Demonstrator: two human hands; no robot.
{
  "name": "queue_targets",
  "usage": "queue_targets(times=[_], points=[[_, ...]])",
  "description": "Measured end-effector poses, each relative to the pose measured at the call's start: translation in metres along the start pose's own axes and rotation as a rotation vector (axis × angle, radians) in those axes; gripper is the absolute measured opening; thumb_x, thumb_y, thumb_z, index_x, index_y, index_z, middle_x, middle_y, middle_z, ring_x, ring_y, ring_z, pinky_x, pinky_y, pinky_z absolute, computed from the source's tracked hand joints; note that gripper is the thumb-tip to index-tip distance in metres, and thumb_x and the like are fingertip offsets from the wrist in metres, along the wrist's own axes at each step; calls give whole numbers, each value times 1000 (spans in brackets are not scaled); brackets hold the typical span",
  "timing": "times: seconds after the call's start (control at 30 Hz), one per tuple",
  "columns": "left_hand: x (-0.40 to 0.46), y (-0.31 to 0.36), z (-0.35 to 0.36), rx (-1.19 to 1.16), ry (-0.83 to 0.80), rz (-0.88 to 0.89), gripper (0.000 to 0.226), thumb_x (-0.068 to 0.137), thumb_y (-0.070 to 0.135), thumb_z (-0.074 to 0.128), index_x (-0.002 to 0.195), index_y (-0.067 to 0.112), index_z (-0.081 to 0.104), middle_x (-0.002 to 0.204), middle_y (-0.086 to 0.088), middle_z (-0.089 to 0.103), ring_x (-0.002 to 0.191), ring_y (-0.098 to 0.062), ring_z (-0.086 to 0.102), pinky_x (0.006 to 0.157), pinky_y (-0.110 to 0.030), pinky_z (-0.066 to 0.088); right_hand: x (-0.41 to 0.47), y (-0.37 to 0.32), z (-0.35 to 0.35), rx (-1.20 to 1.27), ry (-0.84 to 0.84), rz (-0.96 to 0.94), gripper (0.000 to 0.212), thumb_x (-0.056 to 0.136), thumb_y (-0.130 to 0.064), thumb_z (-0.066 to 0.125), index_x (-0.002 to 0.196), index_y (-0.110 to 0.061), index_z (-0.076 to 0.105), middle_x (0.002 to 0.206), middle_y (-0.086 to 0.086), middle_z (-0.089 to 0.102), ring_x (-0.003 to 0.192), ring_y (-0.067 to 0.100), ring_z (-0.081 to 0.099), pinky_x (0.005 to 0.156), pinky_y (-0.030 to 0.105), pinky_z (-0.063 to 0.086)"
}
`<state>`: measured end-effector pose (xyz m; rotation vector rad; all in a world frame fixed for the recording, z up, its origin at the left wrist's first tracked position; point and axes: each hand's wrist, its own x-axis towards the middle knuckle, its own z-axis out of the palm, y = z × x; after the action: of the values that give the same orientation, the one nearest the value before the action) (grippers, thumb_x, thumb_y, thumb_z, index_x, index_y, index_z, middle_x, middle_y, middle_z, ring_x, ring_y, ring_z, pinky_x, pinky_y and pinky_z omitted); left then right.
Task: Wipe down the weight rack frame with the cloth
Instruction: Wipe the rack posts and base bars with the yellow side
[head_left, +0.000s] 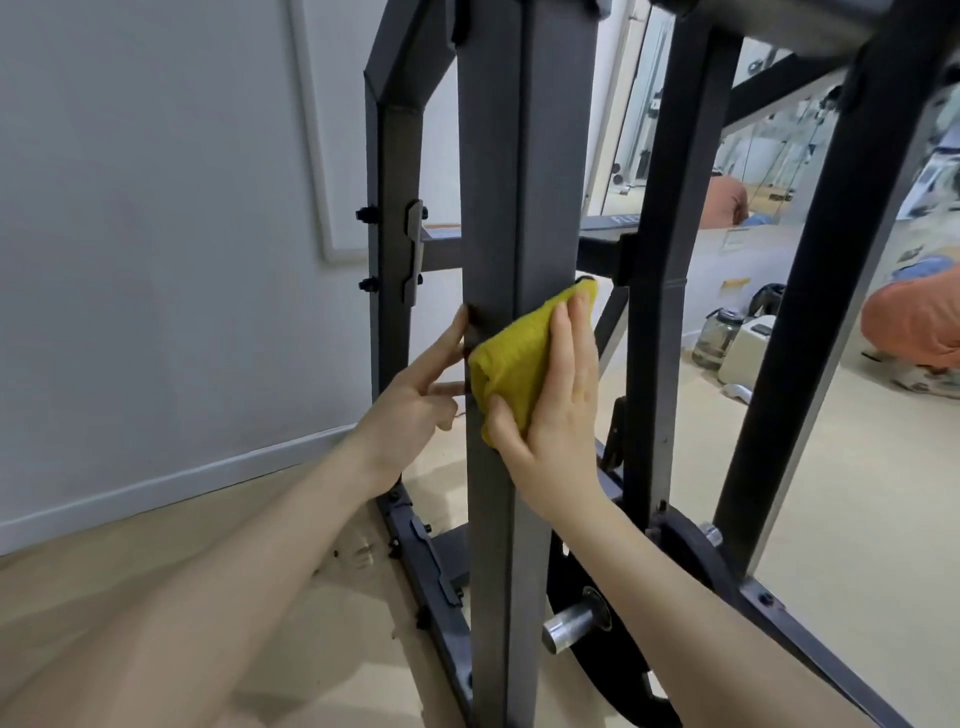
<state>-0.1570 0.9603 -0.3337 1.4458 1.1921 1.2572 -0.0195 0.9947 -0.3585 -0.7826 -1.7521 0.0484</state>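
Note:
A dark grey upright post of the weight rack frame (524, 182) rises through the middle of the view. My right hand (558, 410) presses a folded yellow cloth (506, 358) flat against the front of that post, fingers straight over the cloth and thumb under its lower edge. My left hand (415, 400) touches the post's left edge with straight fingers, just left of the cloth, and holds nothing.
More frame posts stand left (387, 234) and right (810, 312). A black weight plate (597, 639) on a steel peg sits low behind the post. A white wall is on the left; a mirror, a jug (719, 335) and a person in orange (919, 325) are at the right.

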Motion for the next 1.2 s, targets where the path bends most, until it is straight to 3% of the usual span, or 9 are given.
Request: queue_targets(times=[0.2, 0.37, 0.43, 0.53, 0.63, 0.77, 0.93, 1.1, 1.2], points=[[-3, -5, 8, -62, 12, 36, 94, 59, -4, 38, 130, 56, 28, 132, 9, 51, 115, -18, 55, 98, -51, 42, -2, -4, -7, 26, -83, 135, 86, 83, -22, 59, 150, -9, 7, 157, 12, 2, 142, 4, 0, 112, 10, 6], [-7, -28, 11, -142, 38, 23, 92, 61, -6, 36, 137, 45, 31, 141, 6, 47, 122, -15, 52, 103, -40, 44, -10, -3, -5, 89, -80, 163, 93, 84, -27, 63, 145, -20, -7, 158, -2, 0, 141, 15, 19, 109, 24, 32], [-14, -43, 17, -137, 26, -11, 92, 60, -7, 34, 132, 52, 34, 134, 8, 52, 118, -15, 55, 102, -36, 45, -37, 6, -9, 141, -169, 304, 98, 81, -36, 63, 143, -30, -14, 144, -29, 22, 122, 5, 41, 95, 12, 39], [-25, -58, 26, -71, 2, -47, 98, 57, -8, 34, 128, 59, 30, 136, 13, 47, 122, -14, 52, 106, -43, 41, -83, 17, -10, 140, -315, 467, 106, 81, -38, 67, 146, -29, -16, 109, -20, 48, 96, -4, 51, 85, 16, 46], [-27, -63, 31, -44, -18, -52, 103, 65, -19, 33, 138, 53, 17, 133, 26, 40, 124, -7, 48, 106, -37, 40, -89, 15, -12, 165, -294, 496, 97, 87, -25, 66, 151, -17, -7, 114, -14, 46, 95, -11, 42, 84, 9, 34], [-33, -70, 39, -76, -48, -43, 104, 65, -17, 36, 142, 47, 10, 129, 34, 41, 122, 4, 45, 92, -27, 43, -56, 10, -12, 170, -148, 407, 92, 88, -23, 64, 150, -15, -5, 139, 5, 40, 120, 10, 41, 91, 10, 28], [-35, -80, 38, -118, -59, -57, 104, 56, -9, 38, 137, 53, 14, 138, 27, 40, 127, -3, 43, 99, -33, 37, -92, 22, -3, 361, -242, 494, 104, 81, -14, 71, 142, -30, -12, 124, -41, 28, 114, -22, 36, 96, 3, 31], [-36, -75, 38, -65, -62, -106, 107, 57, -2, 44, 138, 59, 10, 152, 12, 27, 139, -12, 29, 108, -33, 36, -112, 26, -8, 323, -318, 590, 104, 83, -18, 71, 145, -31, -11, 116, -35, 30, 101, -16, 42, 83, -4, 31], [-37, -73, 32, -94, -74, -116, 100, 61, -1, 42, 137, 60, 18, 147, 19, 34, 135, -6, 35, 112, -43, 32, -76, 9, -11, 316, -195, 426, 91, 84, -8, 67, 138, -32, -2, 133, -29, 26, 121, -25, 26, 100, 1, 22]])
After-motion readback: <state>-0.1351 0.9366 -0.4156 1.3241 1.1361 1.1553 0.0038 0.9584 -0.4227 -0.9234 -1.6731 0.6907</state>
